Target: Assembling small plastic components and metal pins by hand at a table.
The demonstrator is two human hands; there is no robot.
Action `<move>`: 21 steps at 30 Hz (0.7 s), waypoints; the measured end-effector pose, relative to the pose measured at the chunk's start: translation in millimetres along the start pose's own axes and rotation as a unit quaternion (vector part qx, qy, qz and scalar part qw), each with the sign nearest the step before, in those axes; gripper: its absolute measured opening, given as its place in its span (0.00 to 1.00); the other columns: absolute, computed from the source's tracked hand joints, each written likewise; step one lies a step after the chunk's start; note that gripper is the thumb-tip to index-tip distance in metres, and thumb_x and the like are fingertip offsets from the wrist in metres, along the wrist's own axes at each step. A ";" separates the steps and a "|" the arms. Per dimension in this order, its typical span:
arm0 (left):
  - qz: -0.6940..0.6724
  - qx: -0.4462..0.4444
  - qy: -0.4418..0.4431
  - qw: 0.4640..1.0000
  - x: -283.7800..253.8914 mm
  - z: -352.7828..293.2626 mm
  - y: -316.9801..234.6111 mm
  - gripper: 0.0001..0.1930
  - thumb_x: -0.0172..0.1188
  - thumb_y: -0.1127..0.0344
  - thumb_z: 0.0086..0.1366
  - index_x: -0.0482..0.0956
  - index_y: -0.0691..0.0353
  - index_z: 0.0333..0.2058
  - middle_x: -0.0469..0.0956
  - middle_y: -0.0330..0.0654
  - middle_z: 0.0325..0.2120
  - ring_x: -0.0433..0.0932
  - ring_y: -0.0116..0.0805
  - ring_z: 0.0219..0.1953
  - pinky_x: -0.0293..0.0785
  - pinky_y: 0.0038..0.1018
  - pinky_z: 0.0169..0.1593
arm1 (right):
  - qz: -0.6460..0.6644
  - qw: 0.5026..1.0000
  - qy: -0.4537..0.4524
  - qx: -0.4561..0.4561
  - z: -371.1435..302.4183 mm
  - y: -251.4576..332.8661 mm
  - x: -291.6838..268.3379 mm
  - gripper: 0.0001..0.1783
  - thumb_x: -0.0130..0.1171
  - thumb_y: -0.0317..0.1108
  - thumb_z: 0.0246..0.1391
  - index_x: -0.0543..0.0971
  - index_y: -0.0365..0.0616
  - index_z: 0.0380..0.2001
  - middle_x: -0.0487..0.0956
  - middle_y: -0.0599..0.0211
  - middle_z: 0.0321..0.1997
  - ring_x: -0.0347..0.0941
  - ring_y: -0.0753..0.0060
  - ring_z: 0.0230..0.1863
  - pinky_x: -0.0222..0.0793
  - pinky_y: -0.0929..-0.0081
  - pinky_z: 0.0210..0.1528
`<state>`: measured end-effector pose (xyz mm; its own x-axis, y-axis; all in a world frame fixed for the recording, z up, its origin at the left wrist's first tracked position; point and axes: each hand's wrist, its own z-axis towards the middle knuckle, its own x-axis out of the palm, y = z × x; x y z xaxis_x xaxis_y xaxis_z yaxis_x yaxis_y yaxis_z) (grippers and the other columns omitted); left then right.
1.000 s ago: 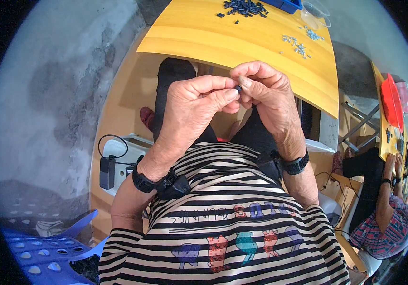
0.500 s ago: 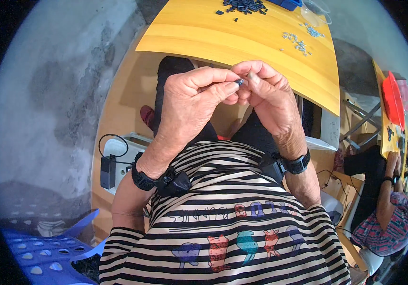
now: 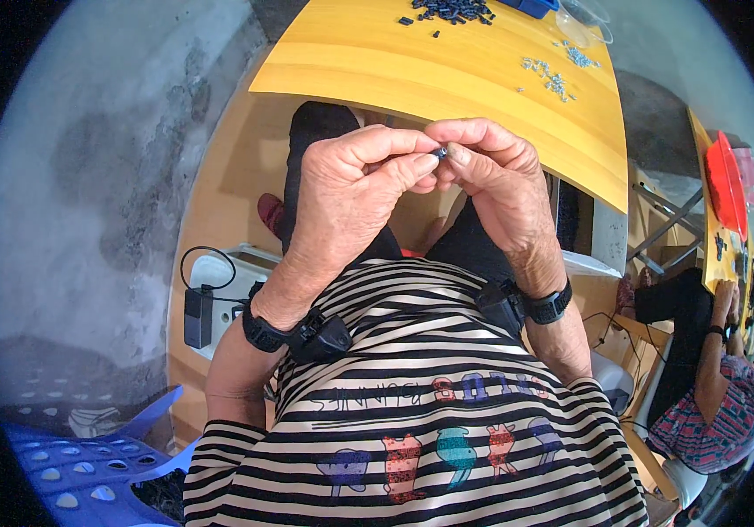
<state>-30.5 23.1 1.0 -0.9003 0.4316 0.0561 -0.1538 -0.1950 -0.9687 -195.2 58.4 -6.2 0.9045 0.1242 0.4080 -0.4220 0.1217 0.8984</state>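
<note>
Both hands meet in front of me, just off the near edge of the yellow table point(image 3: 368, 70). My left hand point(image 3: 355, 176) pinches a small dark part point(image 3: 439, 152) between thumb and fingertips. My right hand point(image 3: 500, 171) is closed at the same part, its thumb and index finger pressed together at the right end; whether they hold a separate tiny piece is hidden. On the table lie a pile of small black parts point(image 3: 454, 10) and two loose groups of small pale metallic pieces point(image 3: 555, 86), the second one point(image 3: 581, 57) farther back.
A blue bin point(image 3: 531, 7) and a clear plastic tub point(image 3: 583, 25) stand at the table's far end. At right, another person point(image 3: 711, 404) works at a second table with a red basin point(image 3: 726, 189). A blue perforated plastic chair point(image 3: 87, 465) is at lower left.
My right thumb and index finger have come down and left, closing in on the dark part in my left fingers. The left hand has barely moved.
</note>
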 end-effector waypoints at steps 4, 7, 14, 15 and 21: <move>-0.011 -0.002 -0.003 1.000 1.1 -1.3 -0.7 0.06 0.60 0.76 0.58 0.81 0.69 0.35 0.80 0.41 0.26 0.79 0.24 0.28 0.76 0.17 0.33 | -0.016 1.000 -0.004 -0.006 -0.7 0.7 0.3 0.11 0.56 0.26 0.54 0.79 0.37 0.41 0.77 0.69 0.29 0.71 0.79 0.29 0.69 0.82 0.36; -0.010 -0.003 0.001 1.000 1.4 -2.8 -2.7 0.06 0.60 0.77 0.58 0.80 0.69 0.35 0.80 0.43 0.26 0.79 0.27 0.28 0.77 0.20 0.34 | -0.016 1.000 -0.003 -0.017 -1.1 -1.0 -0.5 0.11 0.57 0.26 0.53 0.79 0.37 0.41 0.77 0.69 0.29 0.71 0.79 0.29 0.69 0.81 0.35; 0.004 0.007 -0.003 1.000 2.7 -4.2 -0.2 0.07 0.60 0.78 0.58 0.79 0.70 0.36 0.79 0.45 0.26 0.79 0.31 0.29 0.78 0.22 0.35 | -0.016 0.999 -0.010 -0.029 -2.6 -2.5 -0.5 0.10 0.58 0.24 0.52 0.80 0.37 0.39 0.79 0.67 0.30 0.74 0.76 0.31 0.72 0.80 0.35; 0.004 0.008 -0.002 1.000 3.2 -4.2 0.3 0.07 0.60 0.78 0.58 0.79 0.70 0.36 0.79 0.45 0.26 0.79 0.31 0.29 0.78 0.22 0.35 | -0.016 0.999 -0.011 -0.029 -3.0 -1.9 0.2 0.10 0.58 0.24 0.52 0.80 0.37 0.39 0.79 0.67 0.30 0.74 0.76 0.31 0.72 0.80 0.35; 0.004 0.031 -0.021 0.999 4.5 -3.0 4.6 0.05 0.60 0.77 0.57 0.80 0.69 0.34 0.79 0.41 0.25 0.79 0.25 0.27 0.75 0.17 0.32 | -0.032 0.998 -0.050 -0.020 -2.3 -3.8 3.9 0.10 0.58 0.24 0.52 0.80 0.37 0.39 0.80 0.66 0.29 0.76 0.76 0.32 0.73 0.80 0.37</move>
<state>-34.0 26.8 -4.0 -0.9181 0.3920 0.0590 -0.1696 -0.2540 -0.9522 -190.1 60.7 -8.4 0.9301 0.0167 0.3668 -0.3644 0.1661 0.9163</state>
